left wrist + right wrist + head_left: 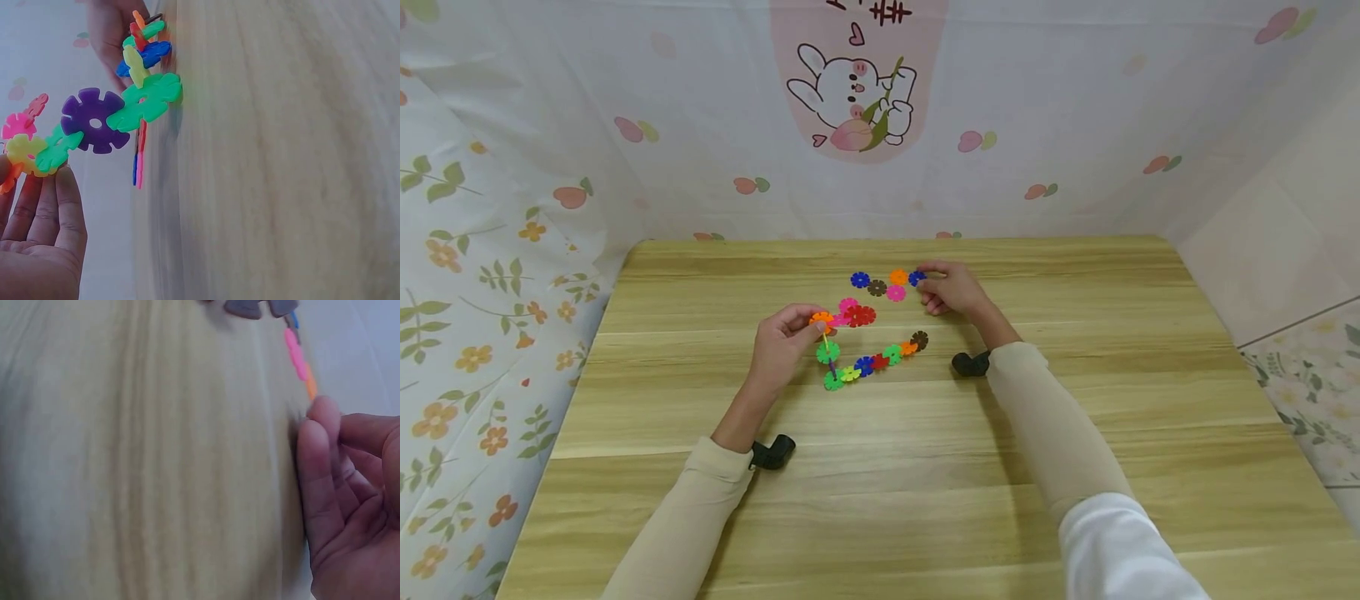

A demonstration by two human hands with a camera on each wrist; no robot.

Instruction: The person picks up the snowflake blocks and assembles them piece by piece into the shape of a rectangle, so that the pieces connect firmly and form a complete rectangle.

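Note:
A chain of interlocked plastic snowflake discs bends across the table in the head view. My left hand [782,342] pinches an orange snowflake disc [822,320] at the chain's left corner. Green discs, a purple disc [95,122] and a yellow disc [25,153] link on from there; the chain's near arm ends in a brown disc [919,340]. Pink and red discs [859,316] continue rightward from the left hand. Farther back, my right hand [955,287] pinches a blue snowflake disc [915,279] beside an orange one. In the right wrist view, the fingers hide that blue disc.
Near the right hand lie another blue disc [860,280], a brown disc [877,287] and a pink disc [896,293]. Both wrists carry black camera mounts. A patterned cloth [700,108] hangs behind the wooden table [895,500].

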